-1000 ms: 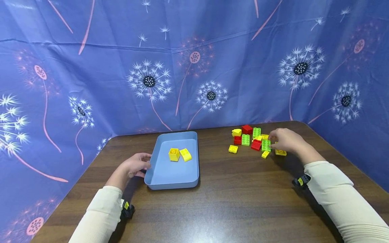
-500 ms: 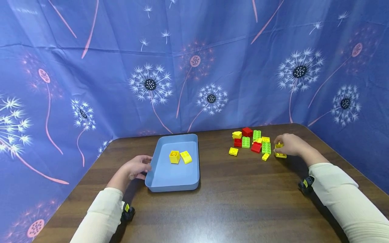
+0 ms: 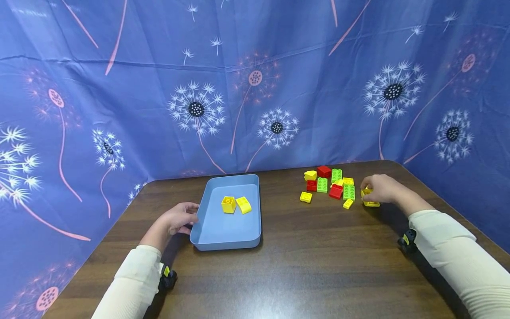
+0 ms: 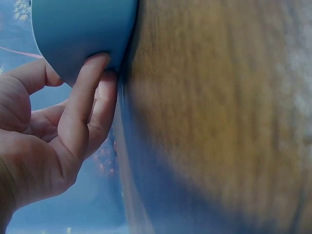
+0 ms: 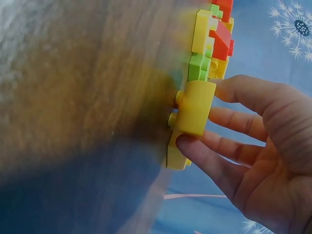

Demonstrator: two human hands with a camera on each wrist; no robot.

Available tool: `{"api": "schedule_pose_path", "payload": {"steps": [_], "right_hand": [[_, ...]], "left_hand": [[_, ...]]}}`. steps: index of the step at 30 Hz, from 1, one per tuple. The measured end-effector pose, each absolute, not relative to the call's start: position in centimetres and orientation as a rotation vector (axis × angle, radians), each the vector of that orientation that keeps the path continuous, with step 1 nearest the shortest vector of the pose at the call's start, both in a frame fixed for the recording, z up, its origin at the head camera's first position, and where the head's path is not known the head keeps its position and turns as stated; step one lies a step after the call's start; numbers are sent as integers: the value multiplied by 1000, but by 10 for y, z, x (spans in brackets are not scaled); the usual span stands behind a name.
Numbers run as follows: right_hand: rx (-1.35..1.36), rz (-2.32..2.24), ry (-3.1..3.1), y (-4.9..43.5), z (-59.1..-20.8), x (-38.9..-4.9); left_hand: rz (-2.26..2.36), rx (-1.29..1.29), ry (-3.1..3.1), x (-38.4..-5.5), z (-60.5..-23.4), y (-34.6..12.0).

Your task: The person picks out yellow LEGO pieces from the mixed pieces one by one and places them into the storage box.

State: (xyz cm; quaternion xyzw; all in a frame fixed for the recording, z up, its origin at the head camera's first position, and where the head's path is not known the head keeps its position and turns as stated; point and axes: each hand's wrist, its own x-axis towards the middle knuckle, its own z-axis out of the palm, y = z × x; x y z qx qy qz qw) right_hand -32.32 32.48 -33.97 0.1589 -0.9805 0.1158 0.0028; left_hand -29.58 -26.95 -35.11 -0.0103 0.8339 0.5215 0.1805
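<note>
In the head view my left hand [image 3: 181,218] is at the left side of a blue tray [image 3: 227,246]. It grips the tray wall, with fingertips pressed to the outside in the left wrist view. Inside the tray lie a yellow block [image 3: 228,204] and a curved yellow brick [image 3: 243,204]. At the right of the table, my right hand [image 3: 384,188] pinches a yellow brick [image 5: 196,108] between thumb and fingers. In the right wrist view its studs point toward the table. Another yellow brick [image 5: 176,155] lies just beside it, partly hidden.
Left of my right hand lies a loose group of bricks: a red brick [image 3: 324,171], a green brick [image 3: 349,192], a small yellow brick [image 3: 348,204] and several others. A yellow brick [image 3: 306,197] lies nearest the tray. Behind the wooden table [image 3: 279,274] hangs a blue patterned cloth [image 3: 318,88].
My right hand has moved slightly right, away from the green brick, and come down onto the yellow bricks, taking hold of one. My left hand and the tray stay in place.
</note>
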Motion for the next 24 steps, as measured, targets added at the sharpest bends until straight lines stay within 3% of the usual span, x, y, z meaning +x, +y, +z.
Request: {"api": "schedule_pose_path", "payload": {"steps": [24], "right_hand": [[508, 350, -3097, 323, -331, -321]], "left_hand": [[1456, -27, 2361, -297, -347, -269]]}}
